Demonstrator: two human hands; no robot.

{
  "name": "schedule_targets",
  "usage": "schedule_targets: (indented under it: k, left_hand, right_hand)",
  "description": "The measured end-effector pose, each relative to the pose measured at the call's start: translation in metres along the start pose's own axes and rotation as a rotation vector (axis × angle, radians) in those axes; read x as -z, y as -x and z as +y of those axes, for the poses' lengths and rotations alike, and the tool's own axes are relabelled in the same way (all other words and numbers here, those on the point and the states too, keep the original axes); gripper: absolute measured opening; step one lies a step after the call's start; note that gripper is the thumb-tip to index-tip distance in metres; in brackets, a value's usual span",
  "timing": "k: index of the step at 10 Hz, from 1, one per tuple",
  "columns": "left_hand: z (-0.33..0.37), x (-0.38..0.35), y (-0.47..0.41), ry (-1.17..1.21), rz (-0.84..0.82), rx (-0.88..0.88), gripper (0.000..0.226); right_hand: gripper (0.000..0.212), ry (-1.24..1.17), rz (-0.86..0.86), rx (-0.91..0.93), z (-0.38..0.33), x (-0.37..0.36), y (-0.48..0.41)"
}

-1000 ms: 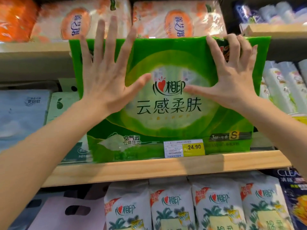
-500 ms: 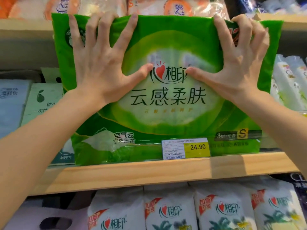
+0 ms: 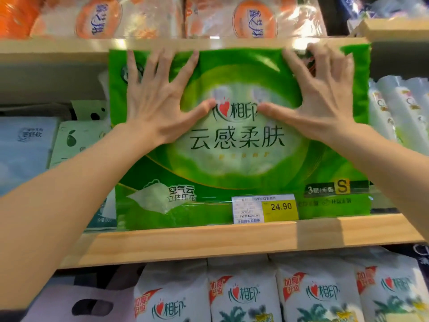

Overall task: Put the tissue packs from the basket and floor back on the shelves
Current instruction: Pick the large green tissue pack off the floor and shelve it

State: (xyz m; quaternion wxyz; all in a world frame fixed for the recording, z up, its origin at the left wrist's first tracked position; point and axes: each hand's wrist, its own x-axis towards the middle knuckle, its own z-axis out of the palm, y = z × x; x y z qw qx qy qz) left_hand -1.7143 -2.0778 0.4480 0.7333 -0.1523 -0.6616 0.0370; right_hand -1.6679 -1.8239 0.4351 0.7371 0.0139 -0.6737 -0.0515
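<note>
A large green tissue pack [image 3: 232, 159] stands upright on the wooden middle shelf [image 3: 185, 245], and its top edge reaches the shelf board above. My left hand [image 3: 160, 101] lies flat on the pack's upper left face with the fingers spread wide. On the upper right face my right hand [image 3: 320, 101] presses with bent fingertips near the top edge. Both thumbs point inward and nearly meet at the red heart logo. Neither hand wraps around the pack. A yellow and white price tag [image 3: 264, 208] covers its lower edge.
Orange and white tissue packs [image 3: 99, 17] fill the shelf above. Left of the green pack stand a pale blue pack [image 3: 23, 147] and a pale green one [image 3: 74, 140]. White bottles [image 3: 399, 108] crowd the right side. White tissue packs [image 3: 241, 291] line the lower shelf.
The green pack has gone further back onto the shelf and stands straighter. My fingers have come off its top edge and now press on its front face, with the thumbs closer together.
</note>
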Motion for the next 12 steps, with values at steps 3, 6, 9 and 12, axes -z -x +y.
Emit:
schedule_targets:
  k: [3, 6, 9, 12]
  left_hand:
    - [-0.007, -0.038, 0.012, 0.088, -0.139, 0.056, 0.085]
    - [-0.003, -0.029, 0.014, 0.059, -0.24, 0.068, 0.078]
    - [-0.011, 0.029, 0.047, 0.151, -0.48, 0.07, 0.062]
    - [-0.025, 0.114, 0.077, 0.225, -0.621, 0.109, 0.059]
  right_hand:
    - [0.096, -0.038, -0.133, -0.013, 0.009, -0.045, 0.02]
    - [0.092, 0.013, -0.247, 0.014, 0.01, -0.037, 0.02]
    - [0.077, 0.027, -0.394, 0.049, 0.002, 0.025, 0.031]
    - [0.058, -0.096, -0.55, 0.103, -0.023, 0.098, 0.061]
